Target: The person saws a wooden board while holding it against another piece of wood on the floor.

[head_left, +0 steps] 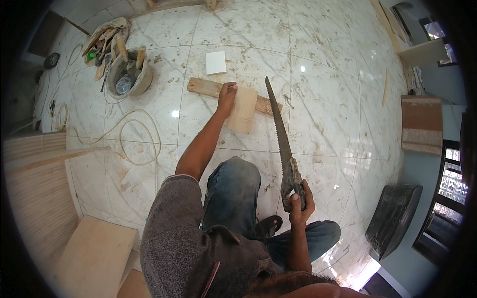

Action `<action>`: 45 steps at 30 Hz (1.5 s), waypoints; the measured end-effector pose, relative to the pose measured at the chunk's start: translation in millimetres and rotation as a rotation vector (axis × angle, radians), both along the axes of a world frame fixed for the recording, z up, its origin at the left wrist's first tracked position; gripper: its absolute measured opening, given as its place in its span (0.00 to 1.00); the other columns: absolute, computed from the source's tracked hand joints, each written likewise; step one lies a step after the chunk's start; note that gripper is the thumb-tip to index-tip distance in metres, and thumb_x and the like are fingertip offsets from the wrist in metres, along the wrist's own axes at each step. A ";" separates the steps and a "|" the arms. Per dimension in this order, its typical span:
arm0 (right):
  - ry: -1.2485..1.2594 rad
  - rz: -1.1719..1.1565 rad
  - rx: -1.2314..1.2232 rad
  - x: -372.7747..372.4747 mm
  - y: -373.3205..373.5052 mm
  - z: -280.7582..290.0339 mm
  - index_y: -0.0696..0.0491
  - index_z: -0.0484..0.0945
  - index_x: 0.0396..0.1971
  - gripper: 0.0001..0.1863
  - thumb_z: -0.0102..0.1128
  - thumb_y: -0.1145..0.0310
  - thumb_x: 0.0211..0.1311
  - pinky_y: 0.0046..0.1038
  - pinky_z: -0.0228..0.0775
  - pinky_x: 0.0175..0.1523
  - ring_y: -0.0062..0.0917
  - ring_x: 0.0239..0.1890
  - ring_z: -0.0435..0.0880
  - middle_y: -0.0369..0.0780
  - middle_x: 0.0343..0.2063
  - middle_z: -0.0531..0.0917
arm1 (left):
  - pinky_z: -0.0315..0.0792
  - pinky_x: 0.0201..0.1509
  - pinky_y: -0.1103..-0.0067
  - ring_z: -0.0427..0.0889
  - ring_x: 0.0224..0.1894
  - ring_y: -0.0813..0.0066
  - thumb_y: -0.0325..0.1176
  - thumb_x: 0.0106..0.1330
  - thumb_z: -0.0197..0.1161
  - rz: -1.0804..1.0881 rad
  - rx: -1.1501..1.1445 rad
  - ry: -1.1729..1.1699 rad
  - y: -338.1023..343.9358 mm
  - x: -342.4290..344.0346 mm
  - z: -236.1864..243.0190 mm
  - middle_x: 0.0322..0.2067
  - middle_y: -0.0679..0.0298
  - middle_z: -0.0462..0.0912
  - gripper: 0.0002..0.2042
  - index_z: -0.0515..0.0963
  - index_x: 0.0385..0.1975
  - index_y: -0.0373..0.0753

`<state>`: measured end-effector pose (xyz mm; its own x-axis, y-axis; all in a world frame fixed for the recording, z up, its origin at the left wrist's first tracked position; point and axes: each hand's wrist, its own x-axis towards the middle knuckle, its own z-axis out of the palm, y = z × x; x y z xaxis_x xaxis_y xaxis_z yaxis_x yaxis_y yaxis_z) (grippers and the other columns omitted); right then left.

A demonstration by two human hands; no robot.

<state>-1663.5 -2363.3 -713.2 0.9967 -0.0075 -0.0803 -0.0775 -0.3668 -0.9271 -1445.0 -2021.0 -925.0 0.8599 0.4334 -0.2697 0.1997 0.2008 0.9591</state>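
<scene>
My right hand (pixel 301 204) is wrapped round the dark handle of a handsaw (pixel 281 130). The saw points up and away from me, its toothed edge facing left, right of the wood and apart from it. With closed fingers my left hand (pixel 227 94) grips the left edge of a thin, pale plywood piece (pixel 243 111). That piece lies across a rough wooden plank (pixel 204 87) on the floor, its near end sticking out toward me. A small white square (pixel 215 62) lies just beyond the plank.
A bucket with tools (pixel 130 74) stands far left, beside a sack of tools (pixel 105 43). A pale hose (pixel 141 144) coils across the tiles on the left. Plywood sheets (pixel 97 251) are at the lower left; a black wrapped object (pixel 394 218) leans on the right wall.
</scene>
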 end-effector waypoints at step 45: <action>0.001 0.180 -0.089 2.2 1.7 2.6 0.69 0.70 0.54 0.28 0.58 0.64 0.58 0.26 0.72 0.45 0.27 0.36 0.82 0.49 0.35 0.83 | 0.74 0.42 0.67 0.80 0.41 0.56 0.32 0.58 0.62 -0.507 1.027 -0.185 -3.0 -19.4 59.5 0.39 0.58 0.79 0.13 0.75 0.43 0.39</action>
